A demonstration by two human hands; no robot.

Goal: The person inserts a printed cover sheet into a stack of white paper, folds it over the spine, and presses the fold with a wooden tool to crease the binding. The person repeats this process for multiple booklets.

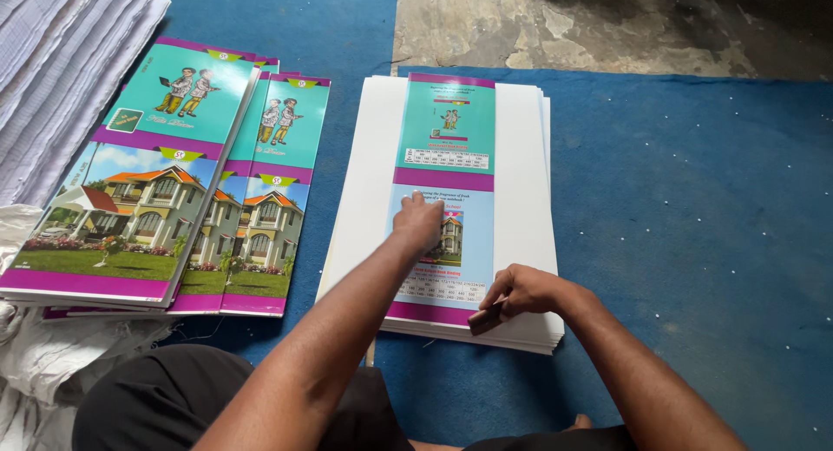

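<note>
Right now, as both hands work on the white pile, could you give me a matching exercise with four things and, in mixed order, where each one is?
Things:
1. left hand
2. right hand
3. stack of printed covers
4. folded white cloth

Places:
A. top left corner of the picture
B. pressed flat on the middle of the printed strip
C. on the blue mat, left of the white sheet stack
D. at the near edge of the white sheet stack, holding a small dark object

Pairs: 1-B, 2-D, 3-C, 4-A
</note>
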